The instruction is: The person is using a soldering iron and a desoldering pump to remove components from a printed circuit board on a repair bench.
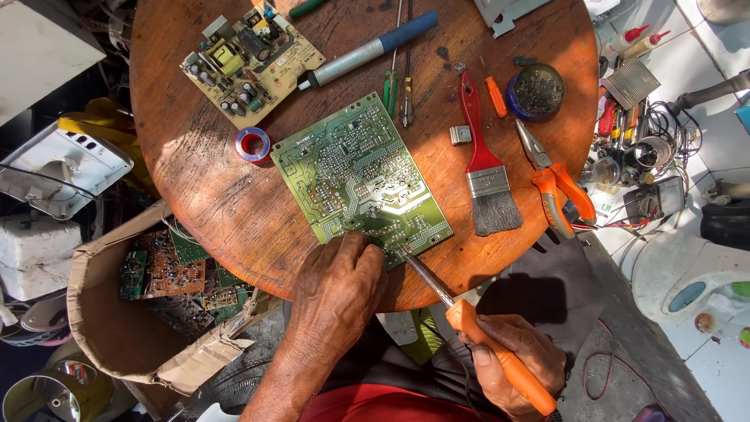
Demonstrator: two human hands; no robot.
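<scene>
**Soldering iron on a green board at the table's near edge**

The green circuit board (361, 178) lies flat, solder side up, on the round wooden table (195, 187), its near corner just at the edge closest to the person. The left hand (337, 285) rests on that near corner, fingers curled down and pressing the board against the wood; it pins the board, it does not lift it. The right hand (512, 363) is closed around the orange handle of a soldering iron (469, 320), whose metal shaft reaches up to the board's lower edge, the tip touching or almost touching beside the left fingers.

The board looks thin, stiff and light, so I judge it would slide easily on the smooth wood unless held. Its face is covered in fine joints and traces, likely fragile and sharp, so the bare edges and corners seem the safest places to hold. The iron's metal end should be taken as hot; only the orange grip is fit for a hand.

Nearby lie a red-handled brush (484, 160), orange pliers (556, 187), a roll of tape (253, 144) and a second, tan board (250, 59).
</scene>
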